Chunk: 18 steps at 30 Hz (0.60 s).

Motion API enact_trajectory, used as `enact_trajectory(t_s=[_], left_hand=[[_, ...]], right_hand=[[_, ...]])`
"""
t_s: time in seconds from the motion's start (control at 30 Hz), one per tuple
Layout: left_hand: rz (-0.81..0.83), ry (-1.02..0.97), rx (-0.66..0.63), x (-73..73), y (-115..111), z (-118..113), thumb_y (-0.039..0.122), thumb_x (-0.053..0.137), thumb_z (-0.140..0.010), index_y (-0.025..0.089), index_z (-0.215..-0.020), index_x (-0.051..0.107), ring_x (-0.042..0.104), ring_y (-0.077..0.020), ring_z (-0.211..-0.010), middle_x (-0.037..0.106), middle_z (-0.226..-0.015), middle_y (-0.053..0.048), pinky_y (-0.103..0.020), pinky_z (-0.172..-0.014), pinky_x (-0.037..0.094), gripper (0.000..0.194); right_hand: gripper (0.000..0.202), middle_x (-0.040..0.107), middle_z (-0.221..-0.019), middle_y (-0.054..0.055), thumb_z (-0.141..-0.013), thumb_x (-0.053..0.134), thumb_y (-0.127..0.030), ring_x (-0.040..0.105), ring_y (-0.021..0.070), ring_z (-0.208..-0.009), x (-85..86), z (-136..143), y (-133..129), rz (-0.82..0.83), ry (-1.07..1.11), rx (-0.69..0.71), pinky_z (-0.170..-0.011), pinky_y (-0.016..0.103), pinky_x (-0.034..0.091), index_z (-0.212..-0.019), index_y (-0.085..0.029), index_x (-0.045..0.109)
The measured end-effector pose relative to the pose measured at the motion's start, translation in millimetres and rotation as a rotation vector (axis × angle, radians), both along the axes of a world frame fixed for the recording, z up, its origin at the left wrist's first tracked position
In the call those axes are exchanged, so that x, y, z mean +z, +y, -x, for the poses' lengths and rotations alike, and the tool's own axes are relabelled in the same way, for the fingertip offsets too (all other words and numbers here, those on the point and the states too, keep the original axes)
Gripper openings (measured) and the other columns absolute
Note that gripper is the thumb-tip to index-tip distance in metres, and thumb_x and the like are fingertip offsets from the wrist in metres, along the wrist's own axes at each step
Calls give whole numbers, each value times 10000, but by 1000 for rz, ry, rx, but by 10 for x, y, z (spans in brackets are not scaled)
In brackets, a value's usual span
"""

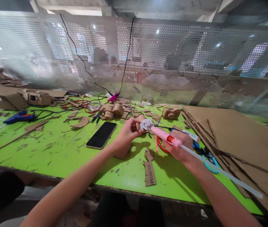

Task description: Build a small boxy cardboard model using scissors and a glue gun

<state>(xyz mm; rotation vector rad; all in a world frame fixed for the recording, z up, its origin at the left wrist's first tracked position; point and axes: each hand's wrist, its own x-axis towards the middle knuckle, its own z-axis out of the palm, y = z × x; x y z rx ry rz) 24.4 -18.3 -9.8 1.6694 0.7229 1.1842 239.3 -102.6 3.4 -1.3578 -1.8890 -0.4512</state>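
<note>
My left hand [129, 129] is closed on a small cardboard piece with a round, whitish face [146, 124]. In my right hand [180, 146] is a pink hot glue gun [163, 135], with a long clear glue stick [221, 171] sticking out of its back end. The gun's nozzle is at the whitish face; whether it touches I cannot tell. Below the hands lie a torn cardboard scrap [149, 154] and a printed cardboard strip [150, 174]. A black-screened phone [101, 135] lies left of my left hand.
Cardboard camera models [171, 113] stand toward the back, near a perforated metal screen [143, 56]. A blue glue gun [20, 117] lies at left. Large cardboard sheets [247, 138] and strips cover the right side. Scissors with blue handles [211, 160] lie beside them. Scraps litter the green table [72, 157].
</note>
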Motion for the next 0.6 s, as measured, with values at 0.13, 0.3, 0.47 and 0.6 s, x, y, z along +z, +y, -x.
enact_trajectory(t_s=[0.13, 0.3, 0.47, 0.6], left_hand=[[44, -13, -40, 14, -22, -3, 303, 744, -695, 179, -903, 467, 653, -140, -772, 651, -833, -12, -248, -657, 524, 368], [13, -3, -12, 0, 1, -2, 314, 756, -687, 178, -898, 479, 626, -116, -685, 621, -751, 17, -211, -582, 501, 374], [5, 10, 14, -17, 19, 11, 321, 767, -687, 179, -899, 495, 605, -118, -648, 589, -700, 30, -226, -569, 503, 373], [6, 2, 33, -10, 13, 21, 342, 772, -679, 176, -905, 499, 586, -121, -634, 560, -679, 38, -232, -560, 489, 391]], right_hand=[[320, 463, -497, -20, -757, 594, -272, 418, 113, -480, 3, 2, 6, -10, 0, 7, -479, 242, 264, -483, -194, 448], [326, 465, -505, -19, -761, 612, -278, 424, 120, -497, 24, 3, -4, -25, -1, -10, -487, 245, 268, -493, -194, 445], [330, 451, -502, -24, -762, 602, -268, 400, 111, -481, 19, 4, -17, 0, -5, 14, -484, 242, 263, -488, -193, 435], [332, 436, -490, -27, -755, 587, -285, 388, 106, -473, -10, 12, -13, 18, -18, 34, -475, 247, 237, -477, -190, 433]])
